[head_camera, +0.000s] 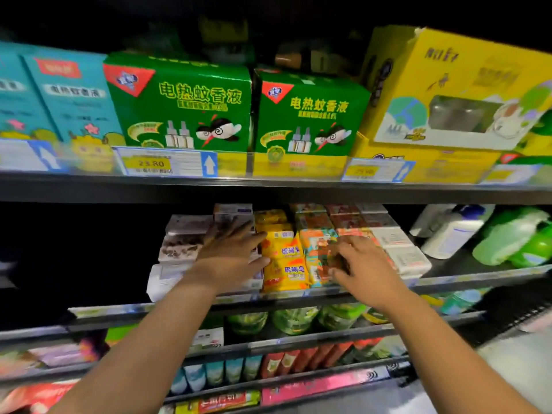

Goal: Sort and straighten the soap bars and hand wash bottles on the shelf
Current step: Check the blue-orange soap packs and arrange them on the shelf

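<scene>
Rows of soap bars fill the middle shelf (298,295): white-and-brown boxes (182,246) at left, yellow packs (285,264) in the centre, orange-teal packs (316,243) beside them, white boxes (400,249) at right. My left hand (231,258) lies flat with straight fingers on the white boxes, its fingertips touching the yellow packs' left side. My right hand (361,264) has its fingers curled on the front orange-teal pack. White hand wash bottles (448,231) and green bottles (513,240) lie tilted at the right end.
The shelf above carries green boxes (179,103), teal boxes (59,94) and a yellow carton (454,91) behind price tags. Lower shelves hold green pouches (295,319), tubes and red packs. The left part of the soap shelf is dark.
</scene>
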